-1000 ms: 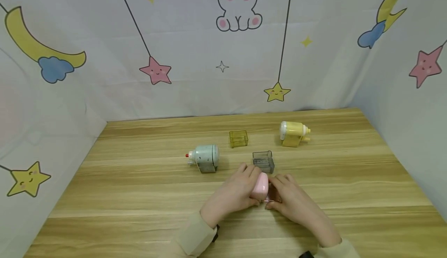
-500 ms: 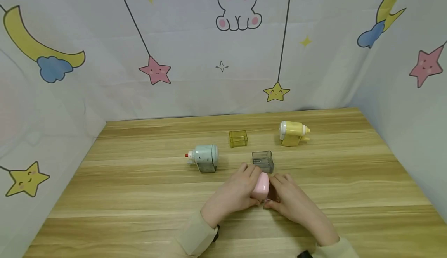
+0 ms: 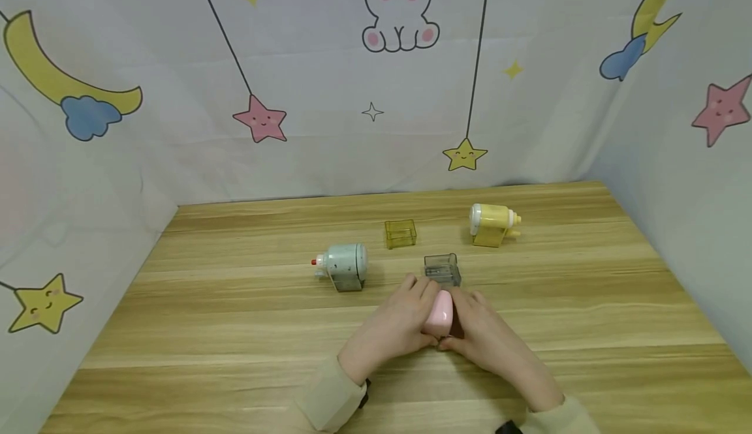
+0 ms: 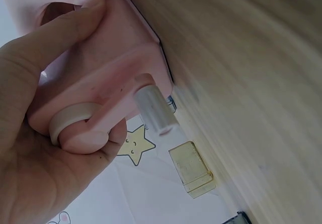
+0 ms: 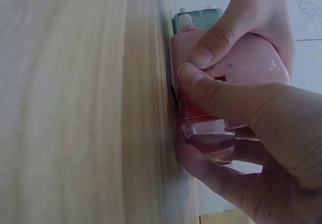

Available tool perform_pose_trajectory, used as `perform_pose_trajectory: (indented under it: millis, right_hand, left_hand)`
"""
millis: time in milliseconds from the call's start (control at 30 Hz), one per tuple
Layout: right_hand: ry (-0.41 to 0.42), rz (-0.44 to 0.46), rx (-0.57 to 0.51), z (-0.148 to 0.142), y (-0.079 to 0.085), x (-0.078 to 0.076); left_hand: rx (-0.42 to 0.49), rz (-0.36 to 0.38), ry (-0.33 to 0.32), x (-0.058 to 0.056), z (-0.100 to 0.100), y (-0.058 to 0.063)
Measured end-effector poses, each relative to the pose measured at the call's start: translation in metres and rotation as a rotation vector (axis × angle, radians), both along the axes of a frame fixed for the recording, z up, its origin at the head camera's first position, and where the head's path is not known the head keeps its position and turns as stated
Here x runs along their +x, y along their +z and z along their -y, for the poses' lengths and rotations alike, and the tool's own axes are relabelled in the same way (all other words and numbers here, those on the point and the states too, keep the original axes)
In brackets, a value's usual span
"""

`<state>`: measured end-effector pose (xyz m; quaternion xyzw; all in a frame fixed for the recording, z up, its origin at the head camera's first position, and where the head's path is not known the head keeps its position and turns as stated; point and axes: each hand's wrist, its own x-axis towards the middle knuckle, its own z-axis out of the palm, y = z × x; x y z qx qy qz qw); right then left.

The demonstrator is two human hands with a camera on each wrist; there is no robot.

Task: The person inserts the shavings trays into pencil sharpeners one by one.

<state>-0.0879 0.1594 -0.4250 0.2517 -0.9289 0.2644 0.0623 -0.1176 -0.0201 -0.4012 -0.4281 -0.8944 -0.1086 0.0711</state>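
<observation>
My left hand [image 3: 392,322] grips a pink crank pencil sharpener [image 3: 439,315] low over the table. In the left wrist view its crank ends in a grey knob [image 4: 156,110], and my thumb lies along the pink body. My right hand [image 3: 492,341] holds a see-through reddish shavings drawer [image 5: 209,133] against the sharpener, thumb on one side and fingers on the other. The drawer sits partly in the sharpener's open side; how deep, I cannot tell. Both thumbs nearly meet in the right wrist view. From the head view, my right hand hides the drawer.
Just beyond my hands stands a grey see-through drawer [image 3: 442,269]. A mint-green sharpener [image 3: 346,266] is to the left, a yellow sharpener [image 3: 492,224] at the back right. A yellow see-through drawer [image 3: 401,233] lies near the back. A printed cloth [image 3: 329,166] encloses the wooden table.
My right hand has moved slightly left, bringing the drawer closer into the pink sharpener; the gap between them has narrowed. My left hand has stayed in place.
</observation>
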Motion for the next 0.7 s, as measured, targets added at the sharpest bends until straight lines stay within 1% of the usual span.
perform_pose_trajectory:
  millis: [67,333,533,700]
  right_hand:
    - [0.004,0.011,-0.020,0.0012,0.0005,-0.0005]
    - [0.004,0.034,-0.040,0.0024,0.0024,-0.0012]
    - [0.002,0.048,-0.056,0.0026,0.0018,-0.0024]
    - [0.008,0.056,-0.045,0.0027,0.0011,-0.0026]
  left_hand:
    - [0.002,-0.003,-0.003,0.0001,0.0004,0.0004]
    - [0.000,-0.004,-0.003,0.0005,-0.0008,0.0005]
    - [-0.002,-0.020,-0.008,-0.0002,-0.0014,-0.0001]
    - [-0.021,0.002,-0.006,0.0001,-0.0004,0.0016]
